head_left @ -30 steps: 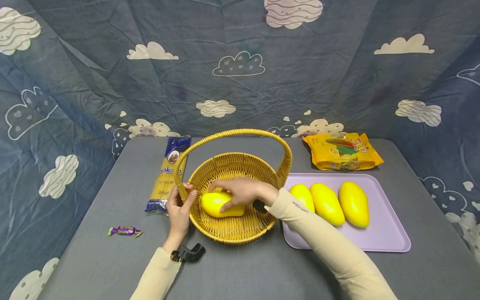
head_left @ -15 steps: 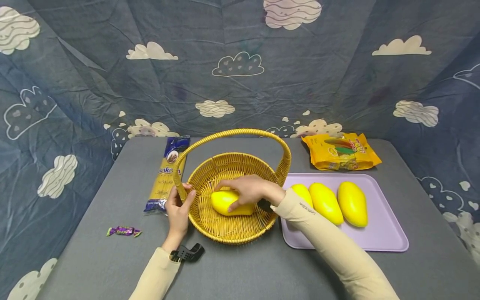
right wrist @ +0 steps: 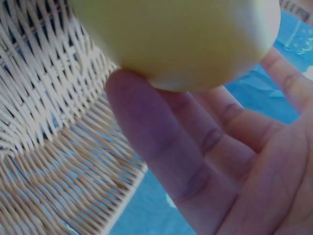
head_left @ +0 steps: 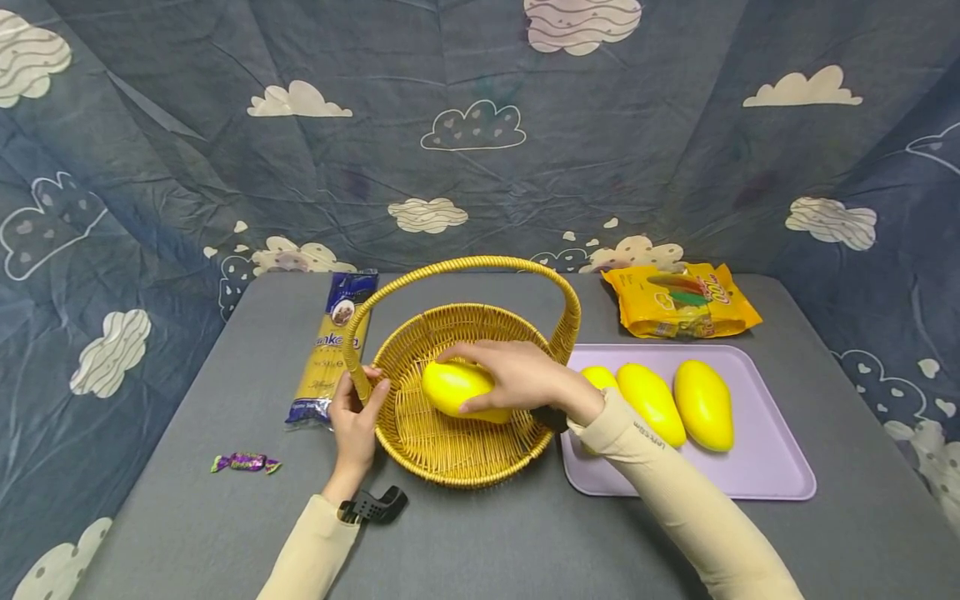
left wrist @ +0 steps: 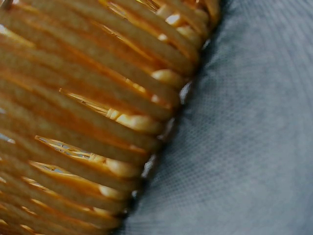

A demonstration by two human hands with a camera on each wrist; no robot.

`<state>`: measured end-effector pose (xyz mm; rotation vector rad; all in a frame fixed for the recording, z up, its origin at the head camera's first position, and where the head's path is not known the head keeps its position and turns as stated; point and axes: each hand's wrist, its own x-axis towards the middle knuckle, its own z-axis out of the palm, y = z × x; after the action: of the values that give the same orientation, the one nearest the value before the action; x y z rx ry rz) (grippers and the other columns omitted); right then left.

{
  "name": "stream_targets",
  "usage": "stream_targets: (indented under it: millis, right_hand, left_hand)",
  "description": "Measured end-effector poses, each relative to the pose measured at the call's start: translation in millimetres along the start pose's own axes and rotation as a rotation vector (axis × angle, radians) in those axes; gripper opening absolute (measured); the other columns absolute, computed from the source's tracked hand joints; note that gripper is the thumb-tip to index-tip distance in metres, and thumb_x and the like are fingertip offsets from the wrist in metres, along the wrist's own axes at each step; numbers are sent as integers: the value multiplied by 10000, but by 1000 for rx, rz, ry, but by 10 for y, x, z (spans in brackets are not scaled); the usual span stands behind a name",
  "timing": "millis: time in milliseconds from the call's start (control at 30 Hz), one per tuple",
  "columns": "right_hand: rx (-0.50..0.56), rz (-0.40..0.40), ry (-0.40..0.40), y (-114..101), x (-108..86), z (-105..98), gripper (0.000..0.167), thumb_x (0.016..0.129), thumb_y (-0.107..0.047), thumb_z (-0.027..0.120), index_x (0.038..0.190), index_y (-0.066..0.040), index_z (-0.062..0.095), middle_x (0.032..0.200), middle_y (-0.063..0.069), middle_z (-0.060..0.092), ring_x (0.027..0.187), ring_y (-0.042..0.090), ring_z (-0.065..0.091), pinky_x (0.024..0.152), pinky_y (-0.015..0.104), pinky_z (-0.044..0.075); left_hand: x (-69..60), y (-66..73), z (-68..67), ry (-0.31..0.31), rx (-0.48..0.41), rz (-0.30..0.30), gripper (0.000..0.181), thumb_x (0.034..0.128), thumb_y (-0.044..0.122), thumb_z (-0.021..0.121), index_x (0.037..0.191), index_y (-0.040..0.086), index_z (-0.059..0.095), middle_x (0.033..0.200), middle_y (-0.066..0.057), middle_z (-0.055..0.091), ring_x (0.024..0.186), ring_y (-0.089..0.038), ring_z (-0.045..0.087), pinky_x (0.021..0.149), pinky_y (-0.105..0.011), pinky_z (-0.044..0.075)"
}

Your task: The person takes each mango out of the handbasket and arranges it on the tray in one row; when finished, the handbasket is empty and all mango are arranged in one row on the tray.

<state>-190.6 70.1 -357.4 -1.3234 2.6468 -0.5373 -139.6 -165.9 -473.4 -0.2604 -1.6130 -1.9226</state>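
In the head view a golden wicker basket [head_left: 465, 475] with a tall arched handle stands mid-table. At its left side my left hand [head_left: 355, 429] grips the foot of the handle between thumb and fingers. My right hand [head_left: 517, 375] holds a yellow mango [head_left: 453, 390] from above, within the basket's rim. Close up in the right wrist view, the mango [right wrist: 181, 39] rests against my fingers [right wrist: 146, 122], with the woven wall beside it. The left wrist view has only the basket's outer weave [left wrist: 88, 112] and grey cloth, without the hand.
On the right, a lilac tray [head_left: 772, 467] bears three more mangoes [head_left: 703, 406], the leftmost partly behind the right forearm. A yellow candy bag [head_left: 682, 302] lies behind it. Left of the basket are a pasta packet [head_left: 326, 350] and a purple wrapped candy [head_left: 246, 462].
The right hand has moved rightward with the mango, then raised it slightly off the basket's bottom. The left hand keeps its grip and the basket stays put.
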Motion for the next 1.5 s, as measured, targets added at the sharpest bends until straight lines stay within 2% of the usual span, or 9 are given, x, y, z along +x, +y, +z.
stream_targets:
  millis: [267, 400, 567, 633, 833, 1067, 1233, 1400, 1500]
  right_hand:
    - [11, -19, 182, -79, -243, -116, 630, 801, -500, 708, 1355, -333, 457, 1159, -57, 569, 938, 106, 545, 679, 342, 442]
    - [58, -32, 268, -110, -402, -166, 652, 811, -513, 696, 1378, -321, 439, 1237, -72, 539, 1026, 89, 525, 747, 351, 463]
    - [105, -22, 353, -125, -678, -239, 671, 817, -501, 695, 1401, -321, 417, 1226, -111, 518, 962, 62, 511, 762, 331, 465]
    - [108, 1, 387, -119, -809, -257, 671, 817, -486, 703, 1401, -321, 418, 1216, -118, 515, 902, 60, 509, 712, 317, 467]
    - [147, 74, 497, -51, -1161, -265, 732, 767, -353, 795, 1399, -288, 433, 1233, -99, 521, 920, 64, 533, 661, 279, 501]
    - [164, 138, 654, 92, -1446, -153, 840, 654, -91, 873, 1386, -166, 466, 1251, 9, 547, 1001, 115, 513, 635, 259, 498]
    - [138, 208, 788, 249, -1654, -84, 912, 557, 42, 881, 1366, -83, 479, 1272, 11, 536, 997, 65, 500, 631, 180, 463]
    - [144, 333, 862, 459, -1866, -34, 894, 605, 91, 837, 1392, -100, 458, 1315, -78, 485, 994, 6, 470, 666, 101, 422]
    - [156, 399, 917, 578, -1964, -31, 871, 640, 96, 815, 1402, -117, 453, 1321, -72, 486, 987, 10, 471, 674, 89, 410]
  left_hand:
    - [0, 7, 1, -4, -12, 0, 191, 849, -146, 579, 996, -187, 464, 998, -90, 585, 962, -195, 539, 831, -250, 422]
    - [0, 1, -1, -6, -15, 1, 194, 848, -151, 576, 1000, -192, 462, 998, -117, 579, 958, -204, 537, 827, -250, 424]
    - [-7, -3, 13, -1, -18, -11, 198, 849, -153, 573, 1012, -192, 468, 995, -132, 574, 943, -197, 538, 811, -249, 424]
    - [-14, -3, 18, 5, -16, -18, 199, 850, -144, 579, 1015, -185, 475, 993, -133, 577, 934, -196, 540, 803, -247, 424]
    - [-17, 2, 15, 11, -15, -19, 196, 849, -133, 589, 1011, -174, 488, 991, -123, 588, 925, -201, 547, 794, -244, 430]
    - [-2, 3, 5, 2, -27, -7, 183, 853, -131, 584, 993, -177, 475, 997, -103, 590, 960, -199, 549, 826, -253, 430]
    - [0, 11, 7, -2, -34, -9, 192, 855, -124, 588, 997, -179, 472, 1000, -139, 585, 972, -202, 546, 837, -253, 427]
    - [-4, 31, 13, 1, -33, -16, 196, 855, -121, 590, 994, -184, 466, 997, -154, 582, 970, -206, 544, 834, -252, 429]
    - [-10, 34, 9, 1, -32, -17, 192, 857, -121, 588, 996, -181, 470, 1000, -157, 579, 971, -212, 541, 836, -250, 427]
